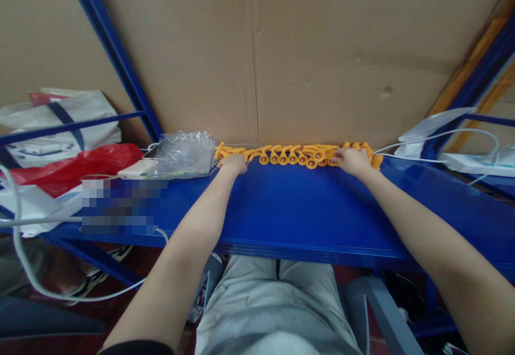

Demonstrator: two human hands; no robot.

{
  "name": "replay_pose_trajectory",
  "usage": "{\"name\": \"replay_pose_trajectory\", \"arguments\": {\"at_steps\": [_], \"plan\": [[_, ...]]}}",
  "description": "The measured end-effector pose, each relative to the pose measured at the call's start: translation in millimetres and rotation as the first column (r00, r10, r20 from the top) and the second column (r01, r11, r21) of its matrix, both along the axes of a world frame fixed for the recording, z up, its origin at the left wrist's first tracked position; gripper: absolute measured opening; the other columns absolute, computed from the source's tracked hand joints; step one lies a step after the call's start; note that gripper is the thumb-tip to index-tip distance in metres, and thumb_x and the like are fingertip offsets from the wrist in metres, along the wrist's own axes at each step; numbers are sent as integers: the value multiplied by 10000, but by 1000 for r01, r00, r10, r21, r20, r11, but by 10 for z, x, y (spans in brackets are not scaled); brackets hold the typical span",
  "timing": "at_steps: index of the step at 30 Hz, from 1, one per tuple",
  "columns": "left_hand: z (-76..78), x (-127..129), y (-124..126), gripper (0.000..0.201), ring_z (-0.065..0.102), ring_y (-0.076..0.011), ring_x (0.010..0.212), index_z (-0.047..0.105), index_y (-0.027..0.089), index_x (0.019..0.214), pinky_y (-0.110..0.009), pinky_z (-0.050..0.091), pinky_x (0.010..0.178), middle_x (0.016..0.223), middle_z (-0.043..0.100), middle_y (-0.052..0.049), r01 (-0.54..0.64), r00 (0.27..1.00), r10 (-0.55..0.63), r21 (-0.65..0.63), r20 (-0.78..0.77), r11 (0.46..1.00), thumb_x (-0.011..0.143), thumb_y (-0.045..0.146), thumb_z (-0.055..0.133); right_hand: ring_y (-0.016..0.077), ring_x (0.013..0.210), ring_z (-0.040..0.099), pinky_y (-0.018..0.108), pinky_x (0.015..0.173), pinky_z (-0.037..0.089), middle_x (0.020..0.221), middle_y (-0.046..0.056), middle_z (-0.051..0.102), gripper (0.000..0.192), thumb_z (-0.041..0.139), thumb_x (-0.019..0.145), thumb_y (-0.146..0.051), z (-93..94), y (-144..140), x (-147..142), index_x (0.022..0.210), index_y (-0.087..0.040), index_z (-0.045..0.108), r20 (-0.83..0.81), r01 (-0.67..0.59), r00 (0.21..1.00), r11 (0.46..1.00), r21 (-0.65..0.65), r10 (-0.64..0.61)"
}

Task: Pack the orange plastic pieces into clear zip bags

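Both your hands are out at the far edge of the blue shelf (306, 210), arms stretched forward over it. Your left hand (234, 163) rests knuckles-up on the left end of a row of orange plastic pieces (289, 155), fingers curled down onto them; whether anything is pinched inside, you cannot tell from here. Your right hand (352, 160) lies on the right end of the same row, fingers spread and pressing on the pieces, not closed around any single one. The row runs between the two hands, hard against the foot of the cardboard sheet (306, 49) that backs the shelf. Just left of your left hand sits a clear plastic bag (185, 154), crumpled, with a white flat box (137, 170) touching its near corner. Further left: a red bag (72, 167) and a white tote (60, 124). Off to the right, well apart, white cables (442, 135) loop over a white power strip (475, 163).
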State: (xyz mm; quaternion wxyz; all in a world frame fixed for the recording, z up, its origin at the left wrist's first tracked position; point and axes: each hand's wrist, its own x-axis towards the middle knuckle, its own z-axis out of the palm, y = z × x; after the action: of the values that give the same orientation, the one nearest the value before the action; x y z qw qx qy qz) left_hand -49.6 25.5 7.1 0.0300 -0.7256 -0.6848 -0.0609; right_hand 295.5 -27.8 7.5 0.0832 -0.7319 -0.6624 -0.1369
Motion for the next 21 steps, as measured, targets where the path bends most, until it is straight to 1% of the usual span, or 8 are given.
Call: {"name": "replay_pose_trajectory", "arguments": {"at_steps": [2,5,7,10,11,13,16,21], "plan": [[26,29,-27,390,586,-336,1228,667,178,1223,-450,482,981,1332,619,-196,-62,997,61,-34,-37,997,862,197,521,385,1175,592,509,969,381,1247,184,674,390,436,967,-332,-30,2,-2,1227,-180,686,-8,-5,1000,1000,21,6],[76,68,-84,407,534,-363,1282,651,152,1258,-498,450,1020,1371,580,-206,-80,996,81,36,-37,996,922,280,461,396,1176,589,522,956,383,1229,190,682,385,440,959,-320,-76,18,-6,1210,-181,696,-19,-6,1000,999,53,7],[80,83,-106,424,514,-364,1298,651,138,1261,-496,435,1037,1377,565,-210,-55,998,58,104,-31,993,936,311,442,395,1180,586,519,947,388,1236,189,678,386,446,955,-318,-96,29,-10,1221,-180,690,-25,2,1000,998,59,0],[20,102,-97,411,492,-339,1312,658,159,1251,-489,422,1049,1370,571,-181,50,997,-39,172,-67,984,935,280,424,390,1197,571,509,943,390,1266,191,661,388,454,952,-321,-110,38,-10,1228,-172,683,-31,7,1000,999,46,-5],[-12,111,-87,407,482,-334,1318,659,171,1249,-501,413,1053,1371,574,-168,90,993,-75,172,-92,981,930,260,422,392,1204,565,509,945,389,1274,195,655,394,452,952,-322,-114,40,-9,1233,-167,679,-33,4,999,999,44,-3],[-78,131,-62,419,469,-330,1327,647,193,1271,-528,396,1062,1383,576,-146,148,982,-131,127,-133,981,919,231,423,398,1211,555,520,951,383,1286,203,646,410,436,952,-321,-122,44,-5,1244,-159,674,-38,-2,999,999,48,4],[-144,151,-23,455,447,-326,1344,620,208,1316,-546,385,1069,1425,551,-130,157,980,-147,67,-136,985,941,214,361,403,1213,546,541,958,377,1304,205,635,430,412,947,-322,-137,48,0,1248,-159,672,-43,-16,999,998,55,18],[-152,141,9,481,400,-338,1374,614,215,1327,-581,353,1084,1425,551,-137,148,984,-141,54,-113,988,946,196,321,393,1240,529,560,977,376,1338,189,618,457,393,936,-341,-130,35,8,1256,-155,661,-39,-19,999,999,41,20]]}}
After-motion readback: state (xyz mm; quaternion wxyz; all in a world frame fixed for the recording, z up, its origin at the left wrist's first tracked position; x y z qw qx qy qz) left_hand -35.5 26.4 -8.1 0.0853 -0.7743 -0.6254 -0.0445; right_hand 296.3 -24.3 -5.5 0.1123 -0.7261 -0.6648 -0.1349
